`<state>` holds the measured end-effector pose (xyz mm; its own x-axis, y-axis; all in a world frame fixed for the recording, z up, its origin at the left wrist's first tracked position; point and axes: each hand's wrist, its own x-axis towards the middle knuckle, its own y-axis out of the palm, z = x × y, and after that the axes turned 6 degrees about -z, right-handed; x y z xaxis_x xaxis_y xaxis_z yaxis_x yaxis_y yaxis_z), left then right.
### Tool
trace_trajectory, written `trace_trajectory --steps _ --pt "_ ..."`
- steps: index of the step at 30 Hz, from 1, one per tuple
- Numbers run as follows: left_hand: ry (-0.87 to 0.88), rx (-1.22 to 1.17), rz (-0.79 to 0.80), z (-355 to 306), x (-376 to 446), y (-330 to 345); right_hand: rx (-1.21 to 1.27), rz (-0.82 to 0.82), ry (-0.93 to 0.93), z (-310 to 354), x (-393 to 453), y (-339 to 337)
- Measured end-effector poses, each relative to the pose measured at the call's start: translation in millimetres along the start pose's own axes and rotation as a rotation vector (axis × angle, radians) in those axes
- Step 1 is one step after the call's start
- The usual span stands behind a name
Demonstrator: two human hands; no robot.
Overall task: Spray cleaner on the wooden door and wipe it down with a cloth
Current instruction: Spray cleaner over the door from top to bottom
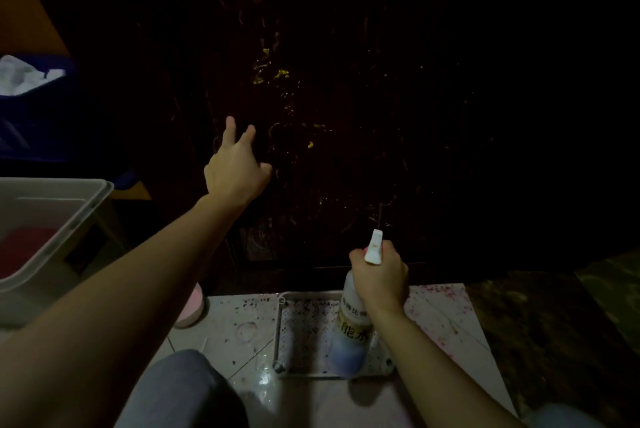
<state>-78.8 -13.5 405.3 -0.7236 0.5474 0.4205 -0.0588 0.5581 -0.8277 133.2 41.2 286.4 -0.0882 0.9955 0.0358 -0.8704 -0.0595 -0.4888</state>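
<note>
door [363,81]: dark wood, yellow-smeared | left hand [235,171]: fingers spread, released, at door | right hand [382,277]: grasping plastic spray bottle [353,320] below door; speckled tray [304,334] beneath

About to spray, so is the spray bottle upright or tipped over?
Roughly upright: the right hand grips the spray bottle near its neck, nozzle up toward the door.
</note>
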Motion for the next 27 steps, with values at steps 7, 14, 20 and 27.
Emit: trace_trajectory --steps 7,14,20,27 --pt "0.008 -0.002 -0.006 -0.5 -1.9 4.3 -0.008 0.062 -0.050 -12.9 -4.5 5.0" --pt "0.029 0.002 -0.006 3.8 -0.2 4.8 -0.034 0.166 -0.129 -8.1 -17.6 24.0" --pt "0.033 0.005 -0.016 6.6 2.6 7.8 0.014 0.250 -0.242 2.2 -24.8 42.6" --pt "0.034 0.002 -0.008 9.1 6.7 4.6 0.009 0.191 -0.275 19.6 -25.0 48.4"
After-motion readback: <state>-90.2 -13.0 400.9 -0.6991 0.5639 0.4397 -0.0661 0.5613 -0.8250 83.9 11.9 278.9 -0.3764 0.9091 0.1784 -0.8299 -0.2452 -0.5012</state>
